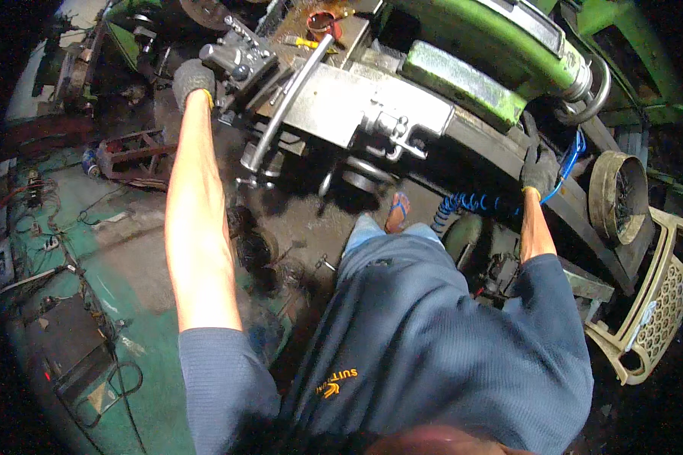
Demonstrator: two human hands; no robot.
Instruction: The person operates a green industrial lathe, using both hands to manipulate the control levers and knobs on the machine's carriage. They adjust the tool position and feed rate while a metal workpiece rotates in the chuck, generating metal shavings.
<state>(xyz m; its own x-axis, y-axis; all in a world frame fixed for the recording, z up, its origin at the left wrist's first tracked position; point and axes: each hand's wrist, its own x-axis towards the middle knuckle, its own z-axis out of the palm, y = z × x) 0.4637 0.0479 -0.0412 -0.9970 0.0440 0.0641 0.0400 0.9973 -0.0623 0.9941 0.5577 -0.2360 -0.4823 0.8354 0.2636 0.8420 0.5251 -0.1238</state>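
Beside tool post (240, 54), left hand (193, 80), grip unclear

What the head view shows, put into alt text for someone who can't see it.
The gloved left hand is at a metal assembly on a green workshop machine; the gloved right hand is at a grey rail near a blue hose.

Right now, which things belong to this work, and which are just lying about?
Likely in use:
gloved left hand
metal fixture beside it
gloved right hand
grey rail beneath it

Likely just lying about:
beige chair
reddish metal frame
dark slab
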